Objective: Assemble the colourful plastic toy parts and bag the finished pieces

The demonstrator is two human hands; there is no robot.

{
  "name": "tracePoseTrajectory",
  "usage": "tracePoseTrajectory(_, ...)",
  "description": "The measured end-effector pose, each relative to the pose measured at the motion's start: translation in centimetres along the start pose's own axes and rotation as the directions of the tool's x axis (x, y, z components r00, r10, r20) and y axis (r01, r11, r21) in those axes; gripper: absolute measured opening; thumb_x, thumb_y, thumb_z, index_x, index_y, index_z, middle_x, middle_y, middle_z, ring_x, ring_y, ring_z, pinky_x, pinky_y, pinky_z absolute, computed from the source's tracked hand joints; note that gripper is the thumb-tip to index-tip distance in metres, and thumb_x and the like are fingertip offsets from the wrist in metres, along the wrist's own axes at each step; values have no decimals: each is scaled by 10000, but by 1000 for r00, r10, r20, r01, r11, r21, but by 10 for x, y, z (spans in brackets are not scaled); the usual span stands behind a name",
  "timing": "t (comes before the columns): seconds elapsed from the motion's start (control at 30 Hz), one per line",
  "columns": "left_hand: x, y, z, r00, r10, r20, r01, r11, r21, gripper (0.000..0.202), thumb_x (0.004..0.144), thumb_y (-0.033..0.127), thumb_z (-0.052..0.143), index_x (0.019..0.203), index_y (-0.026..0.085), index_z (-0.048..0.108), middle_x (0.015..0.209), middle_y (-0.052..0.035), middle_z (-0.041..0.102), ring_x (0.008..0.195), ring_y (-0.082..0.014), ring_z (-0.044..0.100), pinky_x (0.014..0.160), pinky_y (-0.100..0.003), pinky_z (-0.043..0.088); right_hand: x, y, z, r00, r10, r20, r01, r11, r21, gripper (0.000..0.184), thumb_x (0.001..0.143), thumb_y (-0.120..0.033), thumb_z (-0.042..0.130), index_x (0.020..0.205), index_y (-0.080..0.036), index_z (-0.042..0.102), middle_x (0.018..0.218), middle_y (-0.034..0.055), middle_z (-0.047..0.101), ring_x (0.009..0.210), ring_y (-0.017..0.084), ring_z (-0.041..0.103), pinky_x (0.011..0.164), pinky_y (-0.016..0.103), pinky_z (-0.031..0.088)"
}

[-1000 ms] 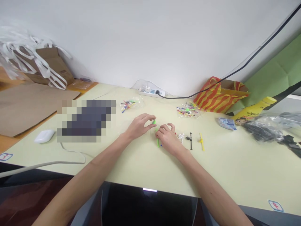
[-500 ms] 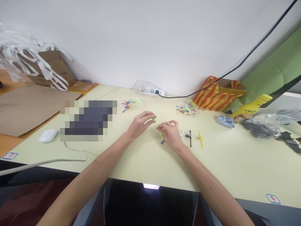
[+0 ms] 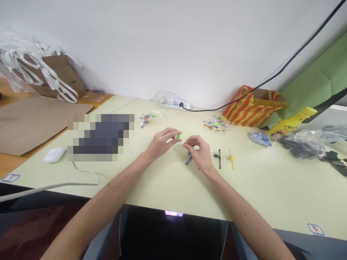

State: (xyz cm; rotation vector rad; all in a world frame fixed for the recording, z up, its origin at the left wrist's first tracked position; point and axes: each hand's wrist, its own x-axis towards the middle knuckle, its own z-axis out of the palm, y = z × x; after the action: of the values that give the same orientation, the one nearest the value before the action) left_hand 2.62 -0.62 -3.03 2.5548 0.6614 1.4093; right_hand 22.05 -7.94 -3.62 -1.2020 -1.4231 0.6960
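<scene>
My left hand [image 3: 162, 143] pinches a small green plastic piece [image 3: 179, 136] between thumb and fingertips, above the table. Just right of it, my right hand [image 3: 199, 150] is closed, with a thin yellow-green tip [image 3: 185, 142] showing at its fingertips; the rest of that piece is hidden. A gap separates the two hands. Under the right hand lies a blue plastic stick [image 3: 188, 160], partly covered, and a speck of red shows by the wrist. Further right lie a black plastic stick piece [image 3: 219, 159] and a yellow one [image 3: 232, 160].
Clear bags of coloured pieces lie behind the hands, one left [image 3: 149, 118] and one right [image 3: 216, 124]. A power strip [image 3: 173, 104] sits by the wall. A striped bag [image 3: 252, 110] and yellow bottle [image 3: 292, 124] stand right; a white case [image 3: 54, 155] lies left.
My right hand has risen slightly and turned, and its fingertips now point at the green piece. The green stick seen below it earlier no longer shows there; more of the blue stick is visible.
</scene>
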Motion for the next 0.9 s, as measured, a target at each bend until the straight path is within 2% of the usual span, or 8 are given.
tracePoseTrajectory(0.1,-2,1,2,1000,-5,29,6,999,-51,155,968,292,645,1100,228,696,1094,-72,714,910,-144,709,839,-295,594,1,1,3,991,135,-6,-130,962,239,317,750,-409,806,941,-212,647,866,49,739,731,198,697,713,344,567)
tracePoseTrajectory(0.23,-1,5,4,999,16,38,-12,996,-87,155,961,265,652,1102,219,695,1103,-83,716,925,-150,715,877,-307,599,2,0,3,983,184,20,-178,910,375,324,697,-397,849,884,-203,669,833,41,742,686,177,691,693,327,564)
tracePoseTrajectory(0.4,1,12,4,998,44,51,-39,993,-110,230,951,195,645,1178,209,677,1146,-97,717,968,-152,719,916,-303,598,3,-2,2,980,199,29,-194,895,401,341,666,-399,877,864,-193,691,821,43,750,675,166,685,654,296,544)
tracePoseTrajectory(0.5,1,14,3,996,52,76,-44,993,-105,252,942,186,652,1194,193,665,1122,-94,734,929,-143,725,891,-280,597,3,0,2,982,189,31,-185,898,398,333,673,-406,876,862,-187,711,825,50,756,681,165,685,637,284,530)
tracePoseTrajectory(0.67,2,14,2,995,57,80,-49,994,-96,211,927,209,672,1137,183,676,1011,-68,759,887,-144,728,850,-268,590,3,5,2,980,196,33,-192,894,406,307,691,-404,864,877,-192,744,833,53,766,693,174,688,626,289,523)
tracePoseTrajectory(0.9,4,16,-1,994,52,100,-40,992,-119,169,926,200,660,1091,180,687,985,-70,753,889,-147,719,844,-268,579,3,6,2,975,223,9,-206,884,419,332,661,-405,884,884,-191,761,838,58,771,685,170,680,648,305,539)
